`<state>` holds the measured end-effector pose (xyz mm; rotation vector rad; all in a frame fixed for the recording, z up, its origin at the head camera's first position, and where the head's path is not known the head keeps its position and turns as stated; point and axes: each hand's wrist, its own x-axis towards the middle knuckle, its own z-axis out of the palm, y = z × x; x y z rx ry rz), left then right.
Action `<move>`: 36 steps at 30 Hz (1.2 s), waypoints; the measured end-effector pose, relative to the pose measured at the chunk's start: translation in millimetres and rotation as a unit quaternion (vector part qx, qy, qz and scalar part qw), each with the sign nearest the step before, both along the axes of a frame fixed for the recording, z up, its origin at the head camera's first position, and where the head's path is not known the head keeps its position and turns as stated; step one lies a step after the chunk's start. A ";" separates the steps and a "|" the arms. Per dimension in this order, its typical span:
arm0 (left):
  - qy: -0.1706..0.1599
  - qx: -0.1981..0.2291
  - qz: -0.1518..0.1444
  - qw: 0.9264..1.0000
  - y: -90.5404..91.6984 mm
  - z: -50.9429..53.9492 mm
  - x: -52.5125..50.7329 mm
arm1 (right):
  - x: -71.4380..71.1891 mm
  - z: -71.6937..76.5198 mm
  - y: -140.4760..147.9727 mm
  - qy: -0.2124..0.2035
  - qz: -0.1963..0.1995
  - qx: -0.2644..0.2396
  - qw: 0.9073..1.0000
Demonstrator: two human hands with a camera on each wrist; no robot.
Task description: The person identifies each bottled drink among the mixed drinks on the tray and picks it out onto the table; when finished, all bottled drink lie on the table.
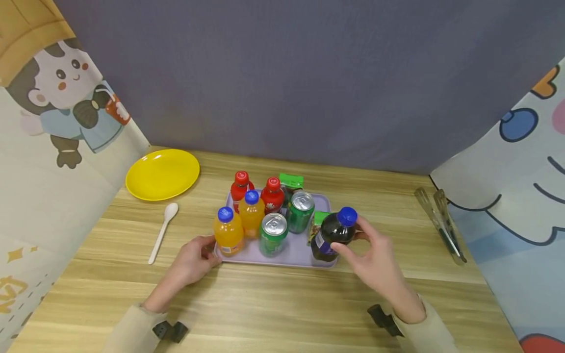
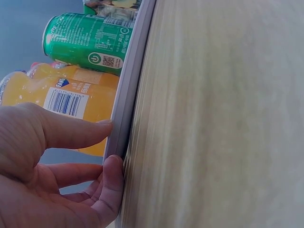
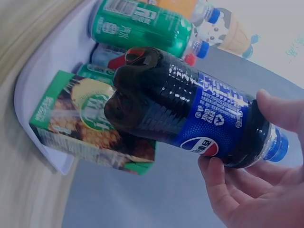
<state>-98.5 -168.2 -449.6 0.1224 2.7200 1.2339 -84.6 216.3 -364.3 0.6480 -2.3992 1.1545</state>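
One Pepsi bottle (image 1: pixel 330 236) is held by the right hand (image 1: pixel 375 257), thumb and fingers closed around its upper part, over the near right corner of the lavender tray (image 1: pixel 289 256). Its base appears raised and tilted, just beside the green snack box (image 3: pixel 80 124). The tray's near left corner is pinched by the left hand (image 1: pixel 194 260), thumb and fingers curled at the rim. The bottle is judged to be mid-placing or mid-lifting; which cannot be told. For placing, it needs to be straightened and lowered without the box being knocked.
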 end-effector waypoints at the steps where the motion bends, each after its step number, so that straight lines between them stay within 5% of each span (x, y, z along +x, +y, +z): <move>1: -0.001 0.000 0.000 1.000 0.1 -0.1 -0.1 | 0.4 1.0 1.6 0.002 -0.004 0.001 1.000; 22: -0.008 -0.009 -0.004 1.000 -0.7 -1.1 -2.1 | -3.1 27.2 36.0 0.034 -0.041 0.016 0.998; 36: 0.004 -0.014 -0.012 1.000 0.0 1.2 -3.4 | -24.1 13.3 57.7 0.043 -0.084 0.029 0.995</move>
